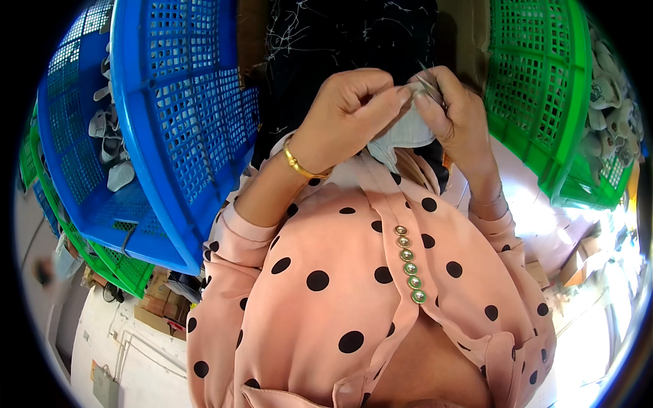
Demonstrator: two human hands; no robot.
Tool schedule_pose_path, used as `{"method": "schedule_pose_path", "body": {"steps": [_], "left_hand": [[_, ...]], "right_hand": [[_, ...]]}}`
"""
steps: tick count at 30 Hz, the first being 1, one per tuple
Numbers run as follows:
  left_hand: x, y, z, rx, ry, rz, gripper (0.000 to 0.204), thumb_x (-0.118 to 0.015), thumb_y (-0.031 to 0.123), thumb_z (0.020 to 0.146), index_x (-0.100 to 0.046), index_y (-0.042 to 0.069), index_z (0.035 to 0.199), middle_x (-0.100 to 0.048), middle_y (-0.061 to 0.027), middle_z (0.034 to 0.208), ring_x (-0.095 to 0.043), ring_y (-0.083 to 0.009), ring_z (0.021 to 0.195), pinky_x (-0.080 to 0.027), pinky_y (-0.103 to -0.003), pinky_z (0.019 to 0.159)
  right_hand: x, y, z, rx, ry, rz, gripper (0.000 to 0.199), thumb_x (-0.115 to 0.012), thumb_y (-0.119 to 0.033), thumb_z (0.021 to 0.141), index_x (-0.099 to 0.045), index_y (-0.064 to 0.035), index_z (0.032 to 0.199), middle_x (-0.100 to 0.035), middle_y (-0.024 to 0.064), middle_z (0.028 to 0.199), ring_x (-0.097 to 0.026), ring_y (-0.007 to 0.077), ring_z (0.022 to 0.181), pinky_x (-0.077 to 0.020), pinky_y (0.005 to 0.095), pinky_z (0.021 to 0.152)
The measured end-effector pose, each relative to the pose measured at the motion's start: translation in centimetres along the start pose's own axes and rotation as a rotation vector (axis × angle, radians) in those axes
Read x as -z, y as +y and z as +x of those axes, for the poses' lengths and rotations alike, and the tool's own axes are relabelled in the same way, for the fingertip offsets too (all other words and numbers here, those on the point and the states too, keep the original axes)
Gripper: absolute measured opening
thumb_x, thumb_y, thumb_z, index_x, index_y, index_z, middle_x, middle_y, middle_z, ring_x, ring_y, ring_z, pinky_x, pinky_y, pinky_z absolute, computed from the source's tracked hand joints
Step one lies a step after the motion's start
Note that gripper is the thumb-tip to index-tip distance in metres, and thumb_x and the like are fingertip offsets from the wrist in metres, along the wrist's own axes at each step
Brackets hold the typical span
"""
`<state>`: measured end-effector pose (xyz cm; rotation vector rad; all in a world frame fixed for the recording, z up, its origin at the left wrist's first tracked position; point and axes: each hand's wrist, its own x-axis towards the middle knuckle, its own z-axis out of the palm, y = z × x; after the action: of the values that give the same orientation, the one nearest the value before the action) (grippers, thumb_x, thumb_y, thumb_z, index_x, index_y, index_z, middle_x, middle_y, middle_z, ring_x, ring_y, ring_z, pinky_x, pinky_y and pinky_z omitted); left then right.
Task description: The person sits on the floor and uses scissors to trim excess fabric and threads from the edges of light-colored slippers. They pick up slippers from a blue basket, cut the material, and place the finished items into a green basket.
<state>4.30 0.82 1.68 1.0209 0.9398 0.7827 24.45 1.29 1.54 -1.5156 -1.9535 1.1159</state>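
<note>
My two bare hands meet above my lap, beyond the buttons of my pink blouse with black dots (306, 319). My left hand (357, 112), a gold-coloured bracelet (294, 161) at its wrist, is closed, with thumb and forefinger pinching the upper edge of a pale fabric piece (411, 126). The piece hangs between my hands, its lower tip pointing toward my blouse. My right hand (454, 112) is also closed, its fingers around a slim metal tool (429, 83) with a pointed end; whether it is snips or something else I cannot tell. Beneath lies a dark cloth (347, 44) strewn with pale thread ends (292, 27). To my left, a blue crate (132, 136) holds pale shoe-like pieces (112, 136) behind its near rim; to my right, more pale pieces (605, 102) show past the rim of a green crate (575, 102). The metal point sits very near my left thumb, so a slip of my right grip could prick it. The thin fabric could be nicked if it folds under the metal, since my fingers hide part of that spot. Loose threads could also cling to the piece if it sags onto the dark cloth.
</note>
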Motion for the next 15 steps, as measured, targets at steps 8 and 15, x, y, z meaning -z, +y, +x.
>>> {"method": "schedule_pose_path", "body": {"steps": [8,15], "left_hand": [[-1.9,-3.6,1.9,0.187,0.113,-0.360,0.032,-0.061,0.019,0.095,-0.054,0.012,0.065,-0.042,0.0110,0.060,-0.034,0.0016,0.055,-0.030,-0.017,0.048],[-2.8,-4.5,2.6,0.093,0.138,-0.320,0.036,-0.058,0.016,0.097,-0.050,0.010,0.062,-0.037,0.0103,0.055,-0.031,0.0019,0.048,-0.024,-0.018,0.041]], "right_hand": [[-1.9,5.1,-2.7,-0.059,0.047,-0.072,0.036,-0.056,-0.039,0.096,-0.053,-0.0031,0.102,-0.063,0.0199,0.082,-0.062,0.0407,0.074,-0.0492,0.0414,0.063],[3.6,0.7,-1.5,0.002,-0.159,-0.384,0.038,-0.063,-0.038,0.091,-0.054,-0.0044,0.077,-0.052,0.0136,0.056,-0.053,0.0338,0.053,-0.0413,0.0386,0.047]]}}
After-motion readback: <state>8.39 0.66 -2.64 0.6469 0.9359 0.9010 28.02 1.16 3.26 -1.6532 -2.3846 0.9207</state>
